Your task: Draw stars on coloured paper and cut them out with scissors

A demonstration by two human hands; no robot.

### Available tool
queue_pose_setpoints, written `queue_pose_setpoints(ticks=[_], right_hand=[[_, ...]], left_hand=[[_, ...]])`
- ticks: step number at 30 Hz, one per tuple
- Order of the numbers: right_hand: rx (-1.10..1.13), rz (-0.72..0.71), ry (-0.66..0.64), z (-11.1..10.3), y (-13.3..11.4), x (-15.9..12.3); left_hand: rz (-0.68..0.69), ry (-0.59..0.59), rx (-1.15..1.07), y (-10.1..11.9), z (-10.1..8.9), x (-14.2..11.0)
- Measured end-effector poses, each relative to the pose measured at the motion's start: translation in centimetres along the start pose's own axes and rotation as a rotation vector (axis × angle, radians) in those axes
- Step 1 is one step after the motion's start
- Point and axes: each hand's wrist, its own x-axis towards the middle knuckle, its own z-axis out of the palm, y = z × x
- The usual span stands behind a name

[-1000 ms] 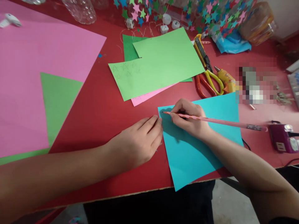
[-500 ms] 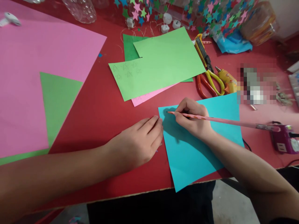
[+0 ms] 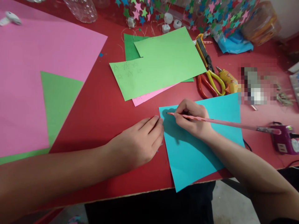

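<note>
My right hand [image 3: 193, 119] grips a long pink pencil [image 3: 224, 122] near its point, and the tip meets a blue sheet of paper [image 3: 203, 155] close to its upper left corner. Any mark under the tip is too small to make out. Flat on the table, my left hand [image 3: 142, 140] has its fingers stretched out, the fingertips at the sheet's left edge. Beyond the hands lies a light green sheet [image 3: 161, 62] with several small stars drawn in pencil on its left part. It overlaps a dark green sheet [image 3: 132, 46] and a pink strip [image 3: 142, 99].
Pliers [image 3: 211, 82], a yellow cutter knife [image 3: 203, 49] and a yellow glue gun [image 3: 227, 79] lie behind the blue sheet. A purple power adapter [image 3: 285, 140] sits at right. Large pink paper [image 3: 21, 62] and an earbud [image 3: 10, 19] are at left. Star strings [image 3: 142, 9] hang at the back.
The pencil tip has shifted very slightly downward on the blue sheet. My left hand stays where it was; the whole view has moved a little.
</note>
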Motion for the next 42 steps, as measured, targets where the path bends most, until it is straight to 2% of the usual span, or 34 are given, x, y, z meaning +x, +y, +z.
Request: queue_pose_setpoints(ticks=[7, 19, 21, 26, 32, 34, 37, 42], right_hand=[[-0.035, -0.04, -0.046, 0.1, -0.3, 0.0], [-0.054, -0.057, -0.117, 0.2, -0.6, 0.0], [0.044, -0.012, -0.082, 0.1, -0.4, 0.1], [0.348, 0.209, 0.079, -0.6, -0.4, 0.7], [0.356, 0.331, 0.022, -1.7, -2.0, 0.2], [0.306, 0.309, -0.051, -1.6, -2.2, -0.3], [0.177, 0.189, -0.121, -1.2, -1.5, -0.7], [0.159, 0.175, -0.025, -0.8, 0.3, -0.3]], left_hand=[[0.003, -0.041, -0.002, 0.1, 0.0, -0.1], [-0.006, -0.035, -0.005, 0.1, -0.1, 0.0], [0.0, -0.029, -0.004, 0.0, -0.1, 0.0], [0.002, -0.056, -0.044, -0.1, -0.1, -0.2], [-0.094, -0.07, -0.106, -0.1, 0.6, -0.2], [-0.139, -0.101, -0.112, -0.2, 0.6, 0.0], [-0.171, -0.106, -0.12, -0.5, 0.6, 0.3], [-0.039, 0.0, -0.151, -0.8, 0.9, 0.2]])
